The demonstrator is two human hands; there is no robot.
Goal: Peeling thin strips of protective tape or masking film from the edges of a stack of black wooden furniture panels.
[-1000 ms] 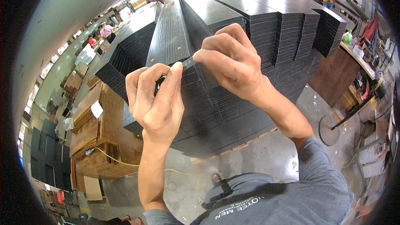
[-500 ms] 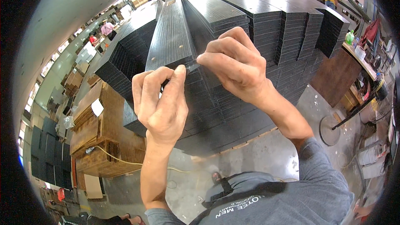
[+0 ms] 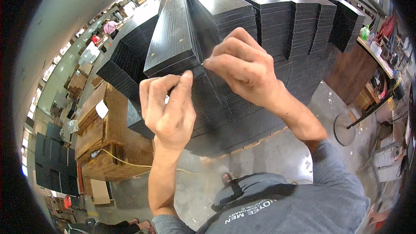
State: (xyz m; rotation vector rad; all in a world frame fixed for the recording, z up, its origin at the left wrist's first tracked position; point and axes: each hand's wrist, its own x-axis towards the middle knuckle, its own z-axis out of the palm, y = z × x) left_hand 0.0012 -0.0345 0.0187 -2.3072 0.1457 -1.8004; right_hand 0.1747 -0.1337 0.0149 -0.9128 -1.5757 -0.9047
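Observation:
My left hand (image 3: pixel 167 110) is closed, thumb and forefinger pinched just below the front corner of a stack of black wood-grain boards (image 3: pixel 173 34). To its right, my right hand (image 3: pixel 247 67) is closed too, its fingertips pinched beside that same corner. A tiny pale tip shows at the right fingertips. Something small and dark seems to span the gap between both pinches, but it blends with the black boards and I cannot make out what it is. The top board has small round brass-coloured spots near its front end.
More stacks of black boards (image 3: pixel 273 30) stand behind and to the right. Brown wooden panels (image 3: pixel 115 134) are piled at the left, with a yellow cable (image 3: pixel 125 161) across them. A cluttered workbench (image 3: pixel 377 58) lines the right side. Other people work in the distance.
The view has shifted slightly, so the board stack sits a little further left. Both hands keep their pinches close together, with the right fingertips marginally lower.

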